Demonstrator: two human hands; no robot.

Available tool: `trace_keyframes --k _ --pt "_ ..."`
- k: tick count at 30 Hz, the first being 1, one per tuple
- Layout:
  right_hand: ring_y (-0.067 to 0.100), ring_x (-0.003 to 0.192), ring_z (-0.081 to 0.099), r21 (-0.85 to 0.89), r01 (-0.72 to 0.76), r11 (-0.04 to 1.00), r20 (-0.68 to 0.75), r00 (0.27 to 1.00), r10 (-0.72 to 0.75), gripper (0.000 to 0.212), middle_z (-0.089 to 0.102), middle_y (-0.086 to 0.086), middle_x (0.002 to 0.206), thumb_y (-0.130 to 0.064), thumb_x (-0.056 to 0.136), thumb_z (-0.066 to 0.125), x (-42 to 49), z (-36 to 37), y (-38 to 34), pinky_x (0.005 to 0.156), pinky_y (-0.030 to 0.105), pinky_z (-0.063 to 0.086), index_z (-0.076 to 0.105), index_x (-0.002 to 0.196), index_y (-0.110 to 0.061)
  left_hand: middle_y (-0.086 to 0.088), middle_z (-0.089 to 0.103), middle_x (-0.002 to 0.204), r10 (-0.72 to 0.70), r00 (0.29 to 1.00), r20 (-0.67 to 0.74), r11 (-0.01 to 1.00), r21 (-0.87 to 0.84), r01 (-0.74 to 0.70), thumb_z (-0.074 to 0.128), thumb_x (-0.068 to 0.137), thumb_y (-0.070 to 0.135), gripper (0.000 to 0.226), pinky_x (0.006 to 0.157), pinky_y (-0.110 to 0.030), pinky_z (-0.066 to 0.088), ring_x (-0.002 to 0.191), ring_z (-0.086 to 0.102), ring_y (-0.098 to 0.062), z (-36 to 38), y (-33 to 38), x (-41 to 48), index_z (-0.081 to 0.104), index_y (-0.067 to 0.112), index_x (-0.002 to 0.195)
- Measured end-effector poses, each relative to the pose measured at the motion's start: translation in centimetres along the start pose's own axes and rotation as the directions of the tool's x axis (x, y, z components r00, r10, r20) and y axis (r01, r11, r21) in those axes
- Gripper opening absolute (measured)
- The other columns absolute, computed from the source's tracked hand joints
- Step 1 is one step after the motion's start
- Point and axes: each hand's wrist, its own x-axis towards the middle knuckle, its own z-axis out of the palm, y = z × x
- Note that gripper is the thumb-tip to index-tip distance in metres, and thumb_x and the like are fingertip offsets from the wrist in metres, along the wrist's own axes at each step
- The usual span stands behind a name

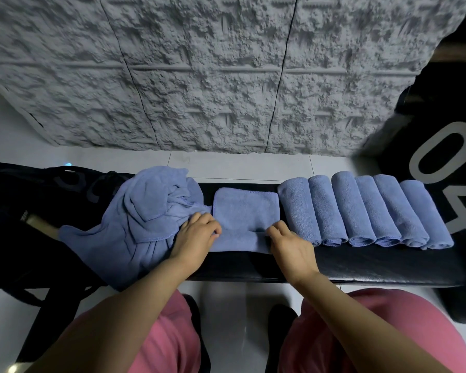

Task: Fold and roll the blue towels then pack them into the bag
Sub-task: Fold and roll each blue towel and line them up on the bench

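A folded blue towel (245, 208) lies flat on the black bench (361, 265), its near edge turned up into a short roll. My left hand (197, 234) grips the roll's left end with curled fingers. My right hand (289, 242) grips its right end the same way. Several rolled blue towels (361, 208) lie side by side to the right. A heap of loose blue towels (145, 211) sits to the left, partly over the black bag (24, 211).
A grey textured wall panel (199, 76) stands behind the bench. A black object with white numerals (447, 157) is at the far right. My knees in pink trousers (361, 332) are below, above a white tiled floor (240, 319).
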Motion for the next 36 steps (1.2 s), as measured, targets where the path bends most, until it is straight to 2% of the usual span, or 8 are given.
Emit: trace_keyframes --k 2,6,11,16,22,26,30,36 --pt "0.02 0.056 0.055 -0.029 0.045 0.999 -0.006 0.999 -0.045 0.02 0.054 -0.004 0.091 -0.018 0.075 0.073 -0.2 0.1 0.0 0.035 0.026 0.026 0.058 0.089 -0.02 0.007 0.06 0.086 0.056 0.997 -0.057 0.998 0.03 -0.054 0.078 0.073 0.02 0.011 0.073 -0.027 0.044 0.085 0.053 -0.017 -0.1 -0.3 -0.1 0.068 0.02 0.078" --pt "0.02 0.074 0.063 -0.061 0.067 0.996 0.092 0.994 -0.061 0.055 0.055 -0.002 0.12 -0.043 0.071 0.074 -0.6 0.8 0.3 0.042 0.028 0.042 0.056 0.117 -0.017 0.009 0.05 0.12 0.04 0.991 0.13 0.996 0.077 -0.051 0.071 0.077 0.041 0.051 0.096 -0.028 0.036 0.115 0.043 -0.015 -0.2 -0.3 -0.5 0.056 0.023 0.122" --pt "0.024 0.097 0.061 0.009 -0.037 0.999 0.095 0.995 0.036 0.059 0.038 -0.007 0.14 -0.012 0.088 0.048 -0.1 1.2 0.4 0.054 0.029 0.039 0.034 0.143 -0.026 0.006 0.05 0.13 -0.096 0.989 0.109 0.993 -0.061 0.103 0.06 0.088 0.017 0.05 0.103 -0.03 0.034 0.121 0.042 -0.018 0.2 -0.2 -0.3 0.044 0.026 0.134" --pt "0.031 0.093 0.061 0.152 -0.173 0.973 0.122 0.98 0.156 0.054 0.046 -0.002 0.14 -0.021 0.096 0.04 0.2 0.8 0.6 0.063 0.033 0.037 0.021 0.146 -0.023 -0.005 0.049 0.134 -0.322 0.929 0.186 0.917 -0.185 0.354 0.053 0.092 0.027 0.048 0.103 -0.042 0.038 0.122 0.044 -0.029 0.5 -0.4 0.3 0.032 0.027 0.135" --pt "0.035 0.089 0.061 0.173 -0.275 0.946 0.203 0.949 0.239 0.035 0.064 0.009 0.104 -0.034 0.099 0.036 0.1 0.2 -0.2 0.061 0.035 0.034 0.035 0.129 -0.017 -0.008 0.059 0.12 -0.301 0.929 0.215 0.942 -0.082 0.325 0.037 0.099 0.032 0.031 0.094 -0.035 0.037 0.113 0.048 -0.028 0.1 0.2 0.1 0.038 0.023 0.128" --pt "0.028 0.084 0.058 -0.073 0.003 0.997 -0.041 0.999 -0.006 0.03 0.055 0.004 0.109 -0.018 0.083 0.065 0.3 0.1 -0.1 0.048 0.031 0.036 0.053 0.11 -0.016 -0.005 0.062 0.113 -0.29 0.931 0.222 0.953 -0.02 0.302 0.034 0.1 0.032 0.027 0.092 -0.032 0.036 0.108 0.05 -0.024 0.0 0.3 0.2 0.042 0.023 0.123" --pt "0.026 0.095 0.056 -0.18 0.435 0.882 -0.078 0.888 -0.454 0.044 0.059 0.004 0.112 -0.027 0.072 0.068 0.5 1.0 -0.1 0.078 0.035 0.048 0.055 0.114 -0.02 -0.007 0.063 0.111 -0.317 0.921 0.226 0.947 0.02 0.321 0.035 0.099 0.034 0.026 0.088 -0.034 0.039 0.106 0.052 -0.027 -0.1 0.3 0.5 0.043 0.02 0.12" --pt "0.028 0.078 0.061 -0.187 0.265 0.946 -0.008 0.962 -0.271 0.071 0.064 0.008 0.098 -0.006 0.055 0.078 0.7 2.1 -0.5 0.063 0.032 0.053 0.057 0.122 -0.011 -0.006 0.053 0.117 -0.239 0.968 -0.078 0.96 -0.17 0.223 0.055 0.091 0.03 0.028 0.09 -0.038 0.046 0.109 0.05 -0.023 -0.1 0.6 0.7 0.051 0.014 0.114"
